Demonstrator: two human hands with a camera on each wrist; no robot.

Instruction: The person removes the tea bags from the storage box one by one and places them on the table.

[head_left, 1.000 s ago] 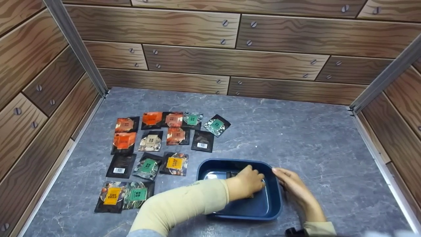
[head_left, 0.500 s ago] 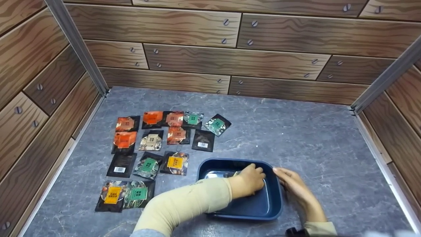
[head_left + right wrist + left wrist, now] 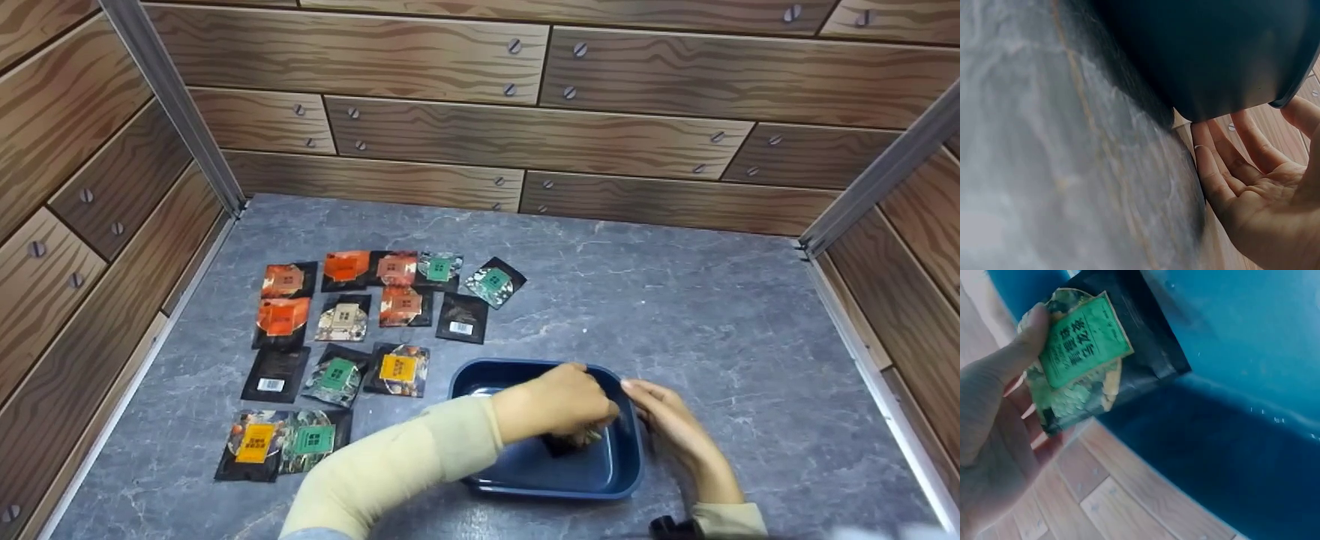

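A blue plastic box (image 3: pixel 551 491) with rounded corners sits on the grey marbled table. Inside it, my left hand (image 3: pixel 566 401) pinches a flat black tea sachet with a green label (image 3: pixel 1086 343). In the left wrist view, the thumb lies on the sachet's printed face and the fingers are behind it. From the head view, the hand covers most of the sachet. My right hand (image 3: pixel 671 424) touches the box's right side. In the right wrist view, its fairly straight fingers (image 3: pixel 1255 143) rest against the outer wall, with the thumb at the rim.
Several similar sachets lie flat left of and behind the box, among them an orange one (image 3: pixel 281 321), a yellow-labelled one (image 3: pixel 256 444) and a plain black back (image 3: pixel 461 319). Wood-print panels (image 3: pixel 450 127) close in the table at the back and sides.
Within the box, my left hand has shifted and turned, its knuckles now higher, with a dark sachet showing beneath the fingers. My right hand has stayed at the box's side.
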